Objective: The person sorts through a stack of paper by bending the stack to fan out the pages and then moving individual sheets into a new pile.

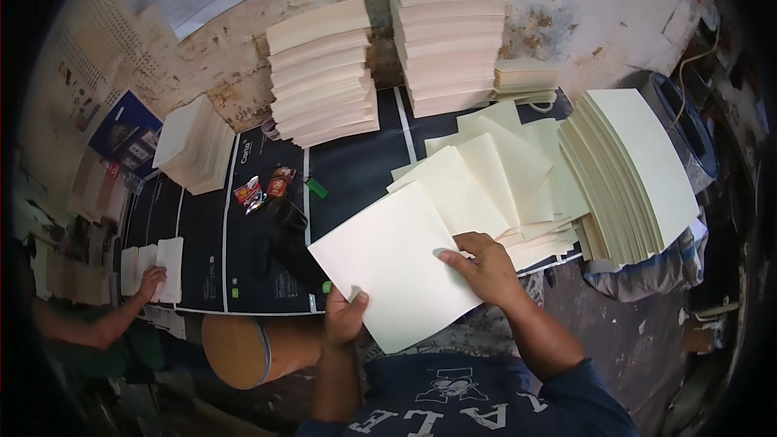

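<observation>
Both of my hands hold one cream paper sheet, or a thin set of sheets, tilted above the table's front edge. My left hand grips its lower left edge, thumb on top. At the right edge my right hand pinches it, thumb on top and fingers underneath. Just beyond lies a loose, fanned pile of cream sheets, partly hidden by the held paper. To its right leans a thick stack of cream sheets, its layers slightly spread.
Tall paper stacks line the wall behind the dark table. Small snack packets and a green object lie mid-table. At the left, another person's hand touches white sheets. A brown drum lies below the table edge.
</observation>
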Demonstrator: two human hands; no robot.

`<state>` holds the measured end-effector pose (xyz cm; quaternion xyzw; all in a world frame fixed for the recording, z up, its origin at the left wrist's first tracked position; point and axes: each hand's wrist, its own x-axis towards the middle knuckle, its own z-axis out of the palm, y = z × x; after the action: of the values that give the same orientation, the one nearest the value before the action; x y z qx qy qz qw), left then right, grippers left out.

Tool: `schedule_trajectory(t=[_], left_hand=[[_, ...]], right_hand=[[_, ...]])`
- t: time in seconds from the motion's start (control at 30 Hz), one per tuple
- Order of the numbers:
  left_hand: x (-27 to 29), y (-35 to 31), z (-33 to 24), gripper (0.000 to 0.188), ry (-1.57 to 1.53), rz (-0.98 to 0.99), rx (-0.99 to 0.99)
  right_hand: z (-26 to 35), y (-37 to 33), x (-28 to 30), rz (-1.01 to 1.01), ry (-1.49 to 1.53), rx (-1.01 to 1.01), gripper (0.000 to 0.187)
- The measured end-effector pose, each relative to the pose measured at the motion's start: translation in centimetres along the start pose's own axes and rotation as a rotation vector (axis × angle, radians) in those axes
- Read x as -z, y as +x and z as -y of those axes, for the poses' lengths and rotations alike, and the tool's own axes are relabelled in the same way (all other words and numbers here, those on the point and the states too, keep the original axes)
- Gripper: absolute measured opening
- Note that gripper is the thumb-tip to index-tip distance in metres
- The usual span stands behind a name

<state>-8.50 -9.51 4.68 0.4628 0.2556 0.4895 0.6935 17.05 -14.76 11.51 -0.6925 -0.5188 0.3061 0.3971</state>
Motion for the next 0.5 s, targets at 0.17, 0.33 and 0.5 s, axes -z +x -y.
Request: schedule_trajectory(t=[0.17, 0.33, 0.5], left_hand=[[1.3, -0.5, -1.1, 0.047, -0.022, -0.123, 0.011], [2.0, -0.9, -2.2, 0.047, -0.124, -0.143, -0.004], [1.4, -0.1, -0.1, 0.049, -0.098, -0.114, -0.006]], right_hand=[[-2.1, 1.6, 1.6, -0.156, -0.036, -0.134, 0.033], [-6.9, 4.9, 2.8, -0.36, -0.239, -0.007, 0.024], [-1.7, 3.0, 0.5, 0.057, -0.108, 0.059, 0.028]])
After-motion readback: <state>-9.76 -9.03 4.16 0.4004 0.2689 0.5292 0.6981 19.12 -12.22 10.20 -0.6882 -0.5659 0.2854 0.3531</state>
